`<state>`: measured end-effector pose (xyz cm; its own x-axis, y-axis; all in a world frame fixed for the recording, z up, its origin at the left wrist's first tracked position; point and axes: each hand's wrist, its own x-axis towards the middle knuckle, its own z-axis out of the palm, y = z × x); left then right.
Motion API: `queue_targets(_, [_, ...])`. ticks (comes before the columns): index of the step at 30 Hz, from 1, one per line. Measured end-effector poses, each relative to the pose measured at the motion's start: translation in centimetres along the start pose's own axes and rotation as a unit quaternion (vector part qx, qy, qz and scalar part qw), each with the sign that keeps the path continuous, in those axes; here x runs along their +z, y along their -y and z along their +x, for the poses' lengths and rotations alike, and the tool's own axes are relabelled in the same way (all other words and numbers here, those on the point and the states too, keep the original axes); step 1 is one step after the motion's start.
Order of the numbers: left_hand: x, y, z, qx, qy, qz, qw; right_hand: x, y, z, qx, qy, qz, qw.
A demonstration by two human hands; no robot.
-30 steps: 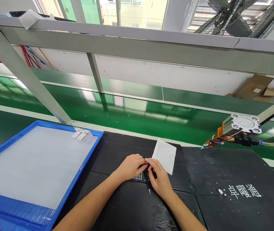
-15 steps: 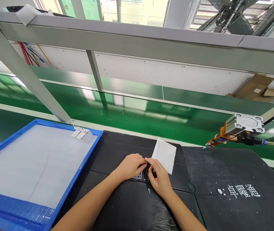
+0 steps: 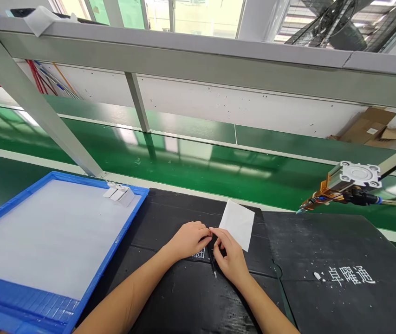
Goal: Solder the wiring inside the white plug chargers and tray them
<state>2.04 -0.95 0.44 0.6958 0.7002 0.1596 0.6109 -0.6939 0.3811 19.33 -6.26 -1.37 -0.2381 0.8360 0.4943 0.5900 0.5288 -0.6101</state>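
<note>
My left hand (image 3: 191, 240) and my right hand (image 3: 231, 260) meet fingertip to fingertip above a black mat (image 3: 180, 297). Both have their fingers pinched together, and whatever is between them is too small and hidden to make out. Below the fingertips, beside my right palm, a slim black tool with a pointed metal tip, like tweezers (image 3: 214, 269), points toward me. Whether my right hand grips it or it lies on the mat, I cannot tell. Just behind my right hand, a white sheet of paper (image 3: 238, 225) rests on the mat.
At left stands a blue tray (image 3: 114, 248) lined with white, small white pieces (image 3: 117, 193) at its far corner. A pneumatic clamp (image 3: 353, 178) juts in from the right above a second black mat (image 3: 337, 246). Behind runs a green conveyor belt (image 3: 184, 171) under a grey metal frame (image 3: 198, 58).
My hands keep almost the same pose, fingertips together. Small marks on the green belt have slid to the left. The view has shifted very slightly.
</note>
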Motion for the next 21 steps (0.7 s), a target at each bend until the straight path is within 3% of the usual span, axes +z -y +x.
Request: queue_targets(21, [0.12, 0.09, 0.02, -0.001, 0.009, -0.006, 1.000, -0.07, 0.24, 0.06, 0.018, 0.003, 0.004, 1.000])
